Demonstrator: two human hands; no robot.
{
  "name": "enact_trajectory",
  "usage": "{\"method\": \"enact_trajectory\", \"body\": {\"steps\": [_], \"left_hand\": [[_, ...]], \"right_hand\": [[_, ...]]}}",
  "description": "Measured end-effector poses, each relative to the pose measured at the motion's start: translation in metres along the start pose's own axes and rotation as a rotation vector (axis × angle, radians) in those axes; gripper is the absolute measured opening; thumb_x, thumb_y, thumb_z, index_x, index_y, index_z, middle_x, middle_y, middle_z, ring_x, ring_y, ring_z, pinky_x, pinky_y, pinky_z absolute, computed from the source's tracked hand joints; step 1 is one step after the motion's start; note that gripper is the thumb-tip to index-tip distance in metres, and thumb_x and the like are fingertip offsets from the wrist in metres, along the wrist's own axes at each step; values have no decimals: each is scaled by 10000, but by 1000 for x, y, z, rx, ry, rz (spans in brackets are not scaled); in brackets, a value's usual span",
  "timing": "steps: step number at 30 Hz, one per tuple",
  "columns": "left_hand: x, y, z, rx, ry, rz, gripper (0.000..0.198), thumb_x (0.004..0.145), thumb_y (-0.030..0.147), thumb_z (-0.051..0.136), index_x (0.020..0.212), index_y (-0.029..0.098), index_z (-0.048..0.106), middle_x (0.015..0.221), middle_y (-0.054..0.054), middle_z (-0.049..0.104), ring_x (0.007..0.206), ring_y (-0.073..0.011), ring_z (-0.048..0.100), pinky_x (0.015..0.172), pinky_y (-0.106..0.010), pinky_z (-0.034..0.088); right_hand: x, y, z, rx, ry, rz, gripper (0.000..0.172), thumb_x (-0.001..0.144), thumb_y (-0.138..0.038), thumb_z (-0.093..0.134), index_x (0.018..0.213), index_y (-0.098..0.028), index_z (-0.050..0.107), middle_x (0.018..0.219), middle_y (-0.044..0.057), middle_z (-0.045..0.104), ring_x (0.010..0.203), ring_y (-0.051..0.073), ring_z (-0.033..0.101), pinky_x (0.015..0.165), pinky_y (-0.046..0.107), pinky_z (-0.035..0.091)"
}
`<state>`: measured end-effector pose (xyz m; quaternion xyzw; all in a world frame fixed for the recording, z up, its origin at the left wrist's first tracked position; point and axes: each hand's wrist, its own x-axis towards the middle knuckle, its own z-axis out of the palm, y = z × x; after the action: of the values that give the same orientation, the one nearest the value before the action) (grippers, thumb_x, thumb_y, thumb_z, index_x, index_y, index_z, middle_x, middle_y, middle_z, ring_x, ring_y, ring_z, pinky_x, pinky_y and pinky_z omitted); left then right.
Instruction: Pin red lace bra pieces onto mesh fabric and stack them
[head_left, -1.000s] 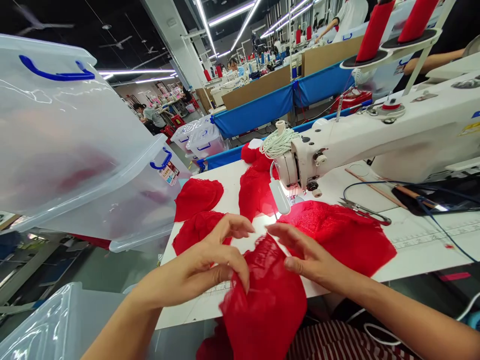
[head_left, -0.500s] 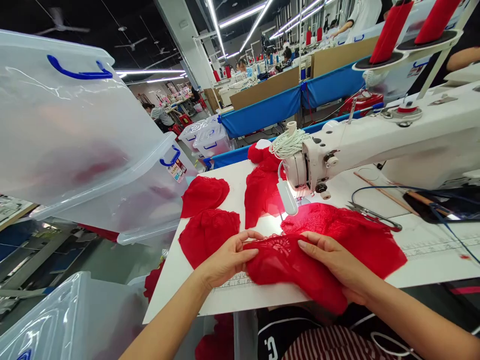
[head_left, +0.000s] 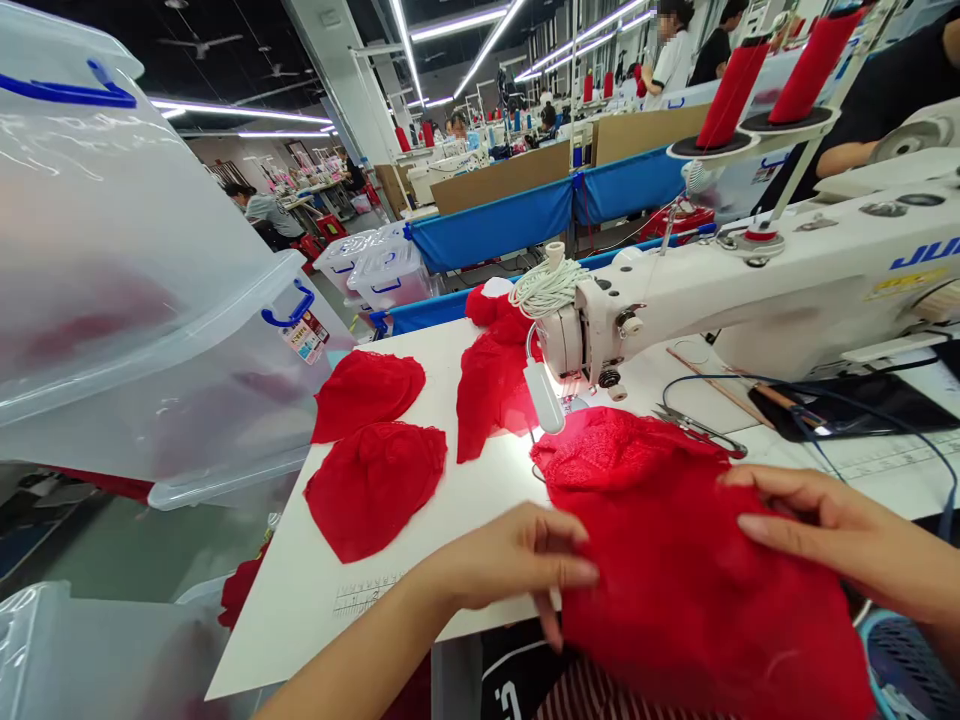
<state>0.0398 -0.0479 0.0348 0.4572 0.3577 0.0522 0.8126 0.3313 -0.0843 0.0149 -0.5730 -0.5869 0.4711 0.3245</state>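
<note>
My right hand [head_left: 832,525] is closed on the upper right edge of a red fabric piece [head_left: 697,590], thumb in front. The cloth hangs spread out over the table's front edge and is blurred low down. At its left edge is my left hand [head_left: 517,565], thumb and fingers apart, the thumb tip overlapping the cloth. Behind, under the sewing machine's lamp, lies a red lace piece [head_left: 592,450], partly covered by the held fabric. Two red cup-shaped pieces [head_left: 375,490] lie on the left of the white table [head_left: 480,510].
The sewing machine [head_left: 675,305] stands at the right, with scissors [head_left: 701,430] and a dark phone-like slab [head_left: 870,405] near it. More red fabric [head_left: 495,380] lies left of the needle. Clear plastic bins [head_left: 225,400] are stacked at the left. A blue basket [head_left: 907,660] is low right.
My right hand has moved right and the red fabric has spread from a gathered bundle into a wide sheet. My left hand has loosened from its lace edge. The view has shifted right.
</note>
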Motion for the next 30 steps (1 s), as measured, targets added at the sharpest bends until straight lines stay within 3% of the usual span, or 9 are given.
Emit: {"method": "enact_trajectory", "body": {"steps": [3, 7, 9, 11, 15, 18, 21, 25, 30], "left_hand": [[21, -2, -8, -56, 427, 153, 285, 735, 403, 671, 837, 154, 578, 746, -1, 550, 626, -110, 591, 590, -247, 528], [22, -13, -25, 140, 743, 184, 316, 773, 331, 576, 1044, 170, 558, 876, -32, 559, 632, -121, 575, 563, -281, 522], [3, -17, -38, 398, 869, 237, 286, 792, 334, 533, 1038, 194, 576, 918, -43, 570, 669, -145, 560, 559, -288, 496], [-24, -16, -57, 710, 1023, 280, 229, 820, 312, 495, 997, 215, 603, 951, -47, 604, 791, -182, 576, 690, -316, 484], [-82, -8, -111, 1102, 1325, 206, 248, 844, 313, 426, 976, 200, 602, 989, -78, 612, 902, -239, 575, 840, -378, 429], [-108, -9, -143, 1117, 1306, 62, 264, 783, 359, 493, 945, 189, 612, 1041, -109, 621, 975, -285, 571, 891, -409, 404], [-117, -16, -156, 1086, 1212, 1, 192, 749, 354, 538, 837, 202, 615, 918, -72, 670, 861, -250, 609, 797, -354, 440], [-117, -18, -154, 1102, 1207, 13, 122, 761, 302, 487, 719, 208, 553, 802, -53, 635, 754, -226, 569, 741, -354, 410], [-125, -4, -139, 1026, 1191, 133, 84, 778, 271, 395, 707, 232, 370, 983, -64, 630, 955, -231, 545, 791, -341, 400]], "right_hand": [[27, 4, -4, -88, -12, 39, 358, 835, -548, 538, 952, -219, 616, 895, 82, 701, 794, 250, 670, 671, 349, 542], [45, 18, 9, -607, 330, -216, 378, 879, -475, 468, 1118, -197, 561, 1086, 108, 657, 972, 298, 619, 802, 436, 504], [42, 23, 15, -797, 463, -303, 400, 907, -430, 433, 1196, -174, 539, 1168, 144, 613, 1038, 324, 587, 815, 467, 497], [37, 22, 19, -873, 563, -396, 388, 916, -381, 436, 1200, -142, 548, 1189, 180, 581, 1076, 342, 558, 846, 491, 483], [30, 8, 24, -749, 561, -600, 297, 908, -255, 477, 1181, -161, 548, 1164, 159, 559, 1076, 302, 556, 909, 462, 460], [25, -2, 33, -646, 484, -725, 276, 900, -203, 481, 1169, -228, 536, 1134, 110, 561, 1022, 262, 575, 912, 427, 456], [21, -3, 44, -589, 410, -819, 274, 892, -194, 486, 1156, -247, 538, 1126, 92, 579, 1005, 255, 576, 892, 410, 454], [17, 4, 53, -536, 304, -890, 286, 877, -175, 501, 1151, -230, 565, 1135, 78, 596, 1015, 227, 580, 891, 360, 464], [12, 3, 59, -492, 226, -921, 278, 882, -180, 505, 1142, -220, 596, 1120, 78, 622, 1007, 187, 612, 855, 259, 518]]}}
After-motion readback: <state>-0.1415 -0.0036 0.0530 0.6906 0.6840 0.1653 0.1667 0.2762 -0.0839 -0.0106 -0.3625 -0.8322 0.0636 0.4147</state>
